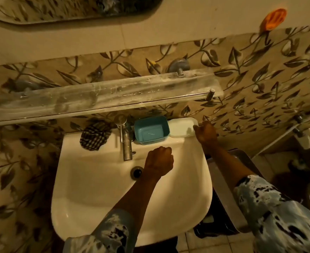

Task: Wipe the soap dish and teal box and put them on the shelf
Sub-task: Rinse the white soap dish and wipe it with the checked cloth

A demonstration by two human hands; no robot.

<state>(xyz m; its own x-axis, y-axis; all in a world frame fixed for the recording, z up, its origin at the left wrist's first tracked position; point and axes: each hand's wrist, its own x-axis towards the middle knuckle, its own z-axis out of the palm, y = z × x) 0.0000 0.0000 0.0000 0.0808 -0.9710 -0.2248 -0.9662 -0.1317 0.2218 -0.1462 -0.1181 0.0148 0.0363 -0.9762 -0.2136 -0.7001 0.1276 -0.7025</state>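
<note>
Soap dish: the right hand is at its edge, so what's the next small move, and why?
Probably close the right hand on the white soap dish and lift it off the sink ledge. Its fingers already touch the dish's right rim, the dish sits against the teal box, and the checked cloth lies left of the tap, so the closed left hand could fetch it.

Empty teal box point(151, 130) and white soap dish point(182, 127), touching, upright on sink ledge point(168, 141).

Glossy ceramic sink point(99, 189), metal tap point(126, 141), smeared glass shelf point(103, 95)
</note>
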